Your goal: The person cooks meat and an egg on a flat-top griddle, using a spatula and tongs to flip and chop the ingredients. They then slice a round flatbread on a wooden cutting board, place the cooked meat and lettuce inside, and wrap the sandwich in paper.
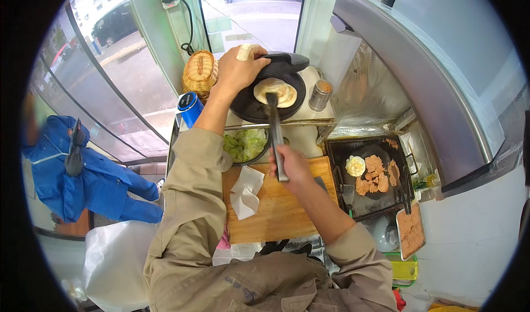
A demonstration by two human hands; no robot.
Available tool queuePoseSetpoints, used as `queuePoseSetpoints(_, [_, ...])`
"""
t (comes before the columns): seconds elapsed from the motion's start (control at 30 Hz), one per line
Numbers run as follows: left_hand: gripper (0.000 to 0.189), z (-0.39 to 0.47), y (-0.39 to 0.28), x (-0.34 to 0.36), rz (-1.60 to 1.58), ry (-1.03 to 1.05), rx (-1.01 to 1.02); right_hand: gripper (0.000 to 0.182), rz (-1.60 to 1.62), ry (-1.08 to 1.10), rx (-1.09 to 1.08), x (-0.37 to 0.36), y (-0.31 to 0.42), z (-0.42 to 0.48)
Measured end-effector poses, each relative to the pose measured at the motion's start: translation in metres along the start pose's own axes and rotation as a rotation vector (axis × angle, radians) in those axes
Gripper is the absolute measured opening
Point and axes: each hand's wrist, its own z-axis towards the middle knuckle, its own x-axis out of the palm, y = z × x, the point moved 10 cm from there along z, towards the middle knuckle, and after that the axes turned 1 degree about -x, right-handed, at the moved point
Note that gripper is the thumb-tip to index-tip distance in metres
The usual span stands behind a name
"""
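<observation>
In the head view my left hand, a bandage around one finger, grips the raised black lid of a round electric griddle. Two or so pale flatbreads lie overlapping on its dark plate. My right hand holds metal tongs, and their dark tip touches the breads. Below the griddle's shelf stands a bowl of lettuce. Nearer to me, a sheet of white paper rests on a wooden cutting board.
A square griddle pan at the right carries browned meat pieces and an egg. A tray of minced meat is beside it. A wicker basket, blue canister and metal shaker flank the round griddle. Someone in blue rainwear stands left.
</observation>
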Motion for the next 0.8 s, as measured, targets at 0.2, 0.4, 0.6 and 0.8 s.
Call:
queuePoseSetpoints(0.2, [0.021, -0.017, -0.008, 0.013, 0.009, 0.077, 0.056, 0.023, -0.201, -0.079, -0.216, -0.049, 0.027, -0.009])
queuePoseSetpoints(0.4, [0.02, -0.051, -0.006, 0.059, 0.189, 0.243, 0.175, 0.024, -0.357, -0.067, 0.017, -0.149, -0.053, -0.138])
queuePoseSetpoints(0.6, [0.041, -0.022, 0.017, 0.108, 0.08, 0.507, 0.064, 0.033, -0.444, -0.215, 0.325, -0.231, -0.145, -0.124])
queuePoseSetpoints(0.8, [0.063, 0.118, 0.156, -0.039, -0.01, -0.654, 0.049, 0.028, -0.701, -0.197, 0.227, -0.299, -0.144, -0.185])
